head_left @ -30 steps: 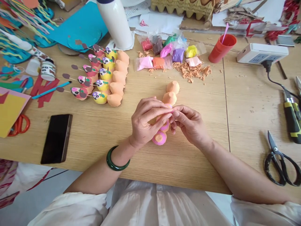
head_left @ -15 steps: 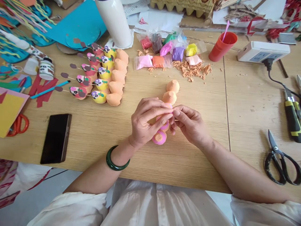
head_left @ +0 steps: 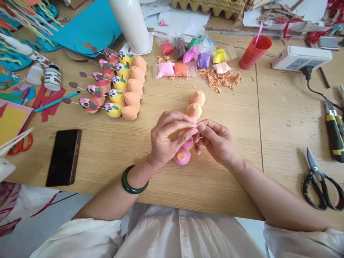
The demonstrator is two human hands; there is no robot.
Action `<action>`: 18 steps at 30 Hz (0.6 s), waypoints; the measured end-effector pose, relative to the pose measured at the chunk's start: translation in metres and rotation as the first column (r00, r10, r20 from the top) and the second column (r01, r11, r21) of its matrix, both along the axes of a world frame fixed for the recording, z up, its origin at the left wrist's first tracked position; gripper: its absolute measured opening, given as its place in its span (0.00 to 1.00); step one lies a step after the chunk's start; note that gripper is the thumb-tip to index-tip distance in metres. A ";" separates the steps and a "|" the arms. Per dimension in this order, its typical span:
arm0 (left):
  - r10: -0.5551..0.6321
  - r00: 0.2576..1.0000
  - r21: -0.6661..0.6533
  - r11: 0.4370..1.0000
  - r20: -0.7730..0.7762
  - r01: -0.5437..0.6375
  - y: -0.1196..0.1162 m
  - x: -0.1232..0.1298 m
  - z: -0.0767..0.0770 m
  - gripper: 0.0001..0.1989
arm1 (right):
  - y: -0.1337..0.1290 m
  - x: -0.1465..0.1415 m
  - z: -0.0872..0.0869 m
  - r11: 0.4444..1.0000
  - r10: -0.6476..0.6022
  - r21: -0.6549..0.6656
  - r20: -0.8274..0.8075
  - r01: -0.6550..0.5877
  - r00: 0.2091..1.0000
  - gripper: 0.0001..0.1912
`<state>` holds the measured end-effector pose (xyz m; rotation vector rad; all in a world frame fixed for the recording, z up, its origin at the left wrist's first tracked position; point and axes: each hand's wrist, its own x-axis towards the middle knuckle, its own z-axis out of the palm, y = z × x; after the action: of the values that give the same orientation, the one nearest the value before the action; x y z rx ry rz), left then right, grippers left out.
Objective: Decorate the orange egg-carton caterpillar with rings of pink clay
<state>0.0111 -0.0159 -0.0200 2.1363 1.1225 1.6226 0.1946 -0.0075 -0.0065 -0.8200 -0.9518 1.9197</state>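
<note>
A row of orange egg-carton cups (head_left: pixel 197 97) runs toward me on the wooden table. The nearest cup (head_left: pixel 182 156) wears a ring of pink clay, and more pink shows on the cups behind it. Over the middle of this row my left hand (head_left: pixel 172 134) pinches pink clay (head_left: pixel 194 121) between thumb and fingers. From the other side my right hand (head_left: pixel 216 139) meets it, thumb and forefinger pinched at the same clay. The fingers hide most of the middle cups. A dark green bangle (head_left: pixel 134 180) circles my left wrist.
Finished rows of painted cups (head_left: pixel 115 96) with stick feelers stand at left. Behind lie bagged colored clays (head_left: pixel 203 60), a red cup (head_left: pixel 255 53) and a power strip (head_left: pixel 301 58). A phone (head_left: pixel 63 157) lies left, black-handled scissors (head_left: pixel 318 182) right. A white object (head_left: pixel 5 168) juts in at the left edge.
A white object with thin pale prongs has come in at the left edge, over the red-handled scissors. My hands have barely moved, still pinched over the row.
</note>
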 end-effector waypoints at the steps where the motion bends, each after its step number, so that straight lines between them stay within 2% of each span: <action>1: -0.006 1.000 -0.007 1.000 0.003 0.006 0.000 0.000 0.000 0.06 | 0.000 0.000 0.000 1.000 -0.005 -0.007 0.006 0.005 1.000 0.22; 11: 0.005 1.000 -0.021 1.000 0.004 -0.005 -0.001 -0.001 0.001 0.03 | 0.000 -0.001 0.002 1.000 0.017 -0.008 0.000 -0.017 1.000 0.21; 16: -0.010 1.000 -0.070 0.997 0.017 0.011 -0.001 0.000 -0.001 0.12 | 0.000 0.000 0.001 1.000 -0.008 -0.029 0.016 0.009 1.000 0.21; 18: -0.035 0.999 -0.073 0.997 0.023 0.037 -0.001 0.001 -0.001 0.09 | 0.000 0.000 0.001 1.000 -0.008 -0.016 0.007 0.008 1.000 0.22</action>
<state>0.0120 -0.0172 -0.0212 2.0768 1.1127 1.5606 0.1943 -0.0075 -0.0057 -0.8389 -0.9372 1.9205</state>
